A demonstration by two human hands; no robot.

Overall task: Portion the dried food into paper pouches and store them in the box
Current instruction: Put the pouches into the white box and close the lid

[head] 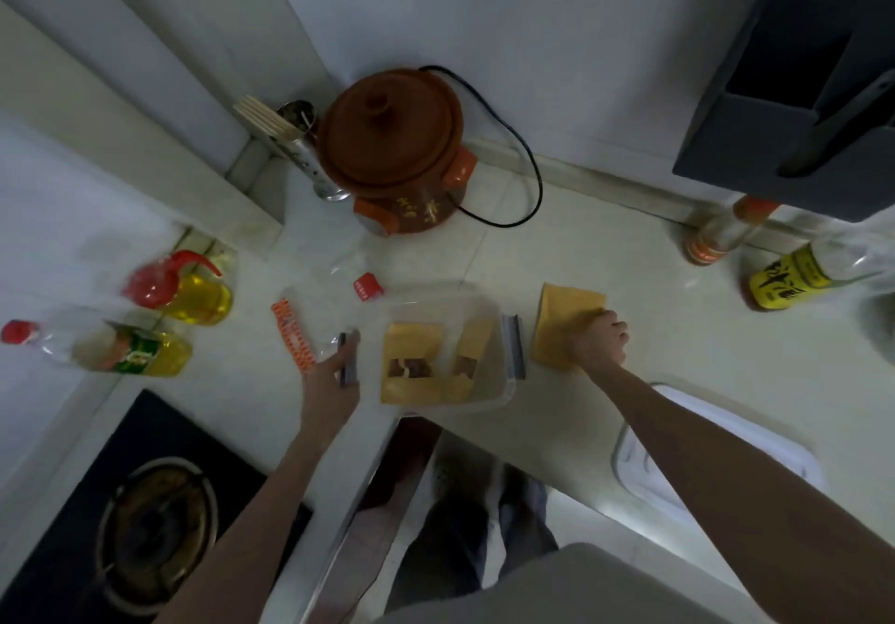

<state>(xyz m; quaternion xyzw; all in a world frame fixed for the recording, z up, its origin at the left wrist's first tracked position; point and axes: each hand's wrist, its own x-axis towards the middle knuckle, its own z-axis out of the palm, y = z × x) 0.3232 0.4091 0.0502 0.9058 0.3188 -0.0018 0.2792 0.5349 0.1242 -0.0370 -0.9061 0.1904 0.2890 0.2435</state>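
Note:
A clear plastic box (503, 383) stands near the counter's front edge, with a grey clip on each side. Two brown paper pouches (411, 369) with small windows stand inside it, one leaning at the right. My left hand (334, 376) holds the box by its left clip. To the right of the box lies a flat stack of brown paper pouches (569, 311). My right hand (600, 347) grips the near edge of the stack with curled fingers. The dried food itself is too blurred to make out.
A brown clay pot (394, 148) with a black cord stands at the back. Oil bottles (193, 296) are at the left, sauce bottles (784, 279) at the right. A clear wrapper with an orange strip (293, 340) lies left of the box. A white lid (717, 463) lies at the front right and a gas stove (145, 517) at the front left.

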